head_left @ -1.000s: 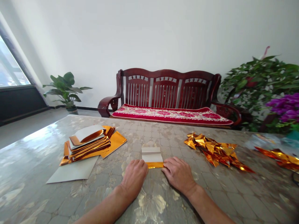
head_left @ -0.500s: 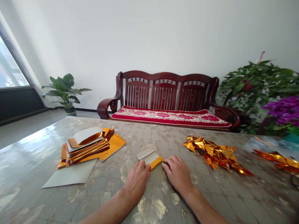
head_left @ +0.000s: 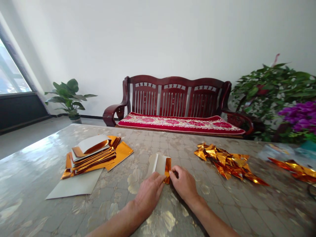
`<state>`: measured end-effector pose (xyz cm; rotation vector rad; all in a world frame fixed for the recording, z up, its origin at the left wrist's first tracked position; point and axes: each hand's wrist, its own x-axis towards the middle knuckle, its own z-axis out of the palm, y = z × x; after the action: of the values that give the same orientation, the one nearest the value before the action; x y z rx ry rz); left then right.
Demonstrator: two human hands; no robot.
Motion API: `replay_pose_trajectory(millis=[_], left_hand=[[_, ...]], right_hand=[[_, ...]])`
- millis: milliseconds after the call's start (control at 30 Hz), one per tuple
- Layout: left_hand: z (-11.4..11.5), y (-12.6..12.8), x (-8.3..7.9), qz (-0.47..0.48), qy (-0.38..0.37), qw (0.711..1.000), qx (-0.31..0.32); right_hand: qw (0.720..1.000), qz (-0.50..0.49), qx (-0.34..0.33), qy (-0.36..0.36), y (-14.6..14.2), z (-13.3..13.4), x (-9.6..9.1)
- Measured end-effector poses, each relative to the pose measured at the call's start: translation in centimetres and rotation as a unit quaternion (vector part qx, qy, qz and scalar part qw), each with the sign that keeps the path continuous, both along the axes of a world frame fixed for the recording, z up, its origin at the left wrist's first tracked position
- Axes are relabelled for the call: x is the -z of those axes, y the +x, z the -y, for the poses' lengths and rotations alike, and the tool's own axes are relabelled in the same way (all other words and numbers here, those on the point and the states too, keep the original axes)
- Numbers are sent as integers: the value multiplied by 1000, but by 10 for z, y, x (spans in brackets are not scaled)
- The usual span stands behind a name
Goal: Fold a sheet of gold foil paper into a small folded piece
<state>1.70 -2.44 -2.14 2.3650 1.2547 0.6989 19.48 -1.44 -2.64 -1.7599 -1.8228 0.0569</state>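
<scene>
A small sheet of gold foil paper lies on the table in front of me, pale side up, with a gold flap folded over at its right and a crease toward its left. My left hand rests over its near edge, fingers close together and pressing on it. At the gold flap, my right hand pinches the right edge between thumb and fingers. Part of the sheet is hidden beneath the left fingers. To the right sits a heap of folded gold foil pieces.
A stack of gold foil sheets lies at the left, over a pale sheet. More folded foil and clear plastic are at the far right. Beyond the patterned table stands a wooden bench, with plants on both sides.
The paper has turned so its folded flap now stands at the right. My right hand has moved left onto that flap, and my left hand has shifted slightly right and nearer to me.
</scene>
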Motion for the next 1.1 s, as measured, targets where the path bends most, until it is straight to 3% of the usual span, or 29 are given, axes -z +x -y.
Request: replay_pose_trajectory(millis=[100,200,333,433,667,833,967,1100], left_hand=[[-5,-2,4,133,74,988,-16],[-9,-3,4,180,142,973,-21],[-15,-3,1,171,182,968,-14],[-21,-5,1,206,178,962,-8],[-27,-11,3,257,112,960,6],[-34,-16,5,248,31,968,39],[-41,-19,8,192,3,980,52],[-42,-21,8,90,15,996,11]], right_hand=[[991,71,-35,108,3,2,-4],[964,156,-67,207,3,5,-12],[943,203,-93,249,0,9,-20],[943,182,-93,263,-2,12,-21],[977,51,-99,180,1,10,-16],[978,34,-155,139,12,4,-4],[981,47,-161,95,13,3,4],[985,81,-152,19,11,7,4]])
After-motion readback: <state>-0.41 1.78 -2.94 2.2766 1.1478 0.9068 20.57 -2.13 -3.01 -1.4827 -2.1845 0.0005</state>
